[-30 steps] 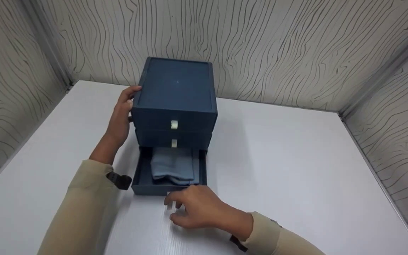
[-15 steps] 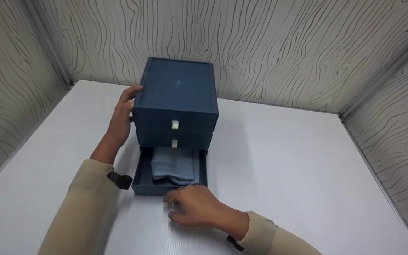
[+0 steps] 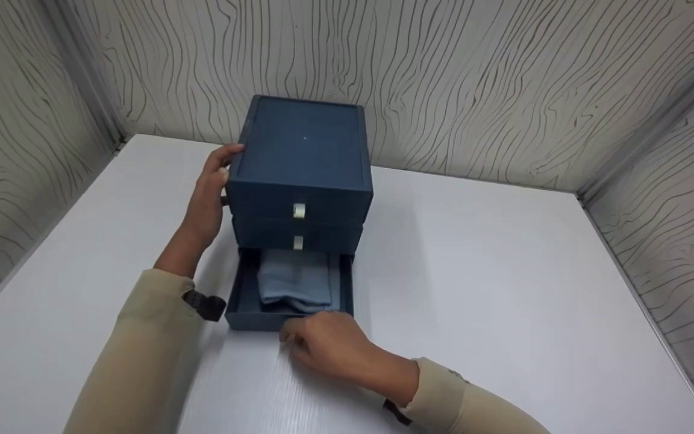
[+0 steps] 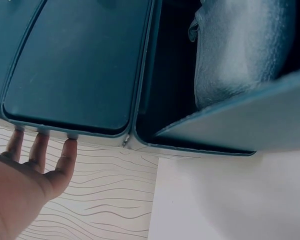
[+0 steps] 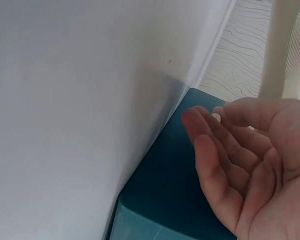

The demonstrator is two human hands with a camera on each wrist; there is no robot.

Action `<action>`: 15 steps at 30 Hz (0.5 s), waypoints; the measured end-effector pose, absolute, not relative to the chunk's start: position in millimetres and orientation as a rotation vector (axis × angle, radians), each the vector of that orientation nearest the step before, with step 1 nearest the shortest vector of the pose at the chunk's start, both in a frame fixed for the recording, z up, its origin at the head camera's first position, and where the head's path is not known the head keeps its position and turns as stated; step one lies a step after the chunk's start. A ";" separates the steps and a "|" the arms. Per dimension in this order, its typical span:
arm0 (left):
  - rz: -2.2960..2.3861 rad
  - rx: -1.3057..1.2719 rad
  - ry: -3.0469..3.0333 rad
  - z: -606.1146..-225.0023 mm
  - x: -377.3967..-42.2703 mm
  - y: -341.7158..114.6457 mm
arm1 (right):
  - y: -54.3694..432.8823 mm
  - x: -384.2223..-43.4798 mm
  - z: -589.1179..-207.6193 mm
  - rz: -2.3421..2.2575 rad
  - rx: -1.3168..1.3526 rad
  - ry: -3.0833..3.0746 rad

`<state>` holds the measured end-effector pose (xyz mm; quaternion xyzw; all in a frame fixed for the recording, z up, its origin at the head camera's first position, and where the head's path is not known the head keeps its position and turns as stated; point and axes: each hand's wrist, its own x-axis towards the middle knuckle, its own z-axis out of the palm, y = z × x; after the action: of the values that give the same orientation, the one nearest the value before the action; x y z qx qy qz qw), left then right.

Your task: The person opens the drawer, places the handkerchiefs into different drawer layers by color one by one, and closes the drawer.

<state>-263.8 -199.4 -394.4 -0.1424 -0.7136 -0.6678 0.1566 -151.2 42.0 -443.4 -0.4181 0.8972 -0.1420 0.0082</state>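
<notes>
A dark blue three-tier drawer cabinet (image 3: 305, 144) stands on the white table, its bottom drawer (image 3: 253, 321) pulled out. Inside that drawer lies a folded grey-blue cloth (image 3: 294, 280), also seen in the left wrist view. My left hand (image 3: 203, 202) rests against the cabinet's left side, fingertips touching it near the top. At the drawer front, my right hand (image 3: 332, 346) has thumb and index finger brought together. In the right wrist view they pinch a small white pull tab (image 5: 216, 117), mostly hidden by the fingers.
The upper two drawers are closed, each with a pale pull tab, such as the top tab (image 3: 299, 211). Wood-grain patterned panels (image 3: 413, 78) rise behind and at both sides of the white table (image 3: 491, 289).
My right thumb has moved up toward the index finger, narrowing the gap at the drawer's tab. The left hand, drawer and cloth stay essentially where they were.
</notes>
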 end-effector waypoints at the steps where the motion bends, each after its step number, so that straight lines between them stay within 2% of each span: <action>1: -1.912 -0.408 -2.042 -394.2 -263.9 -199.3 | 41.6 -151.0 -443.6 -0.444 -1.307 2.816; 15: -1.915 -0.403 -2.038 -395.1 -264.4 -199.9 | 38.0 -149.8 -447.6 -0.445 -1.274 2.858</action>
<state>-264.4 -199.9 -395.1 -0.1408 -0.7122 -0.6694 0.1574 -149.8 38.0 -447.6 -0.4030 0.9043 -0.1408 -0.0095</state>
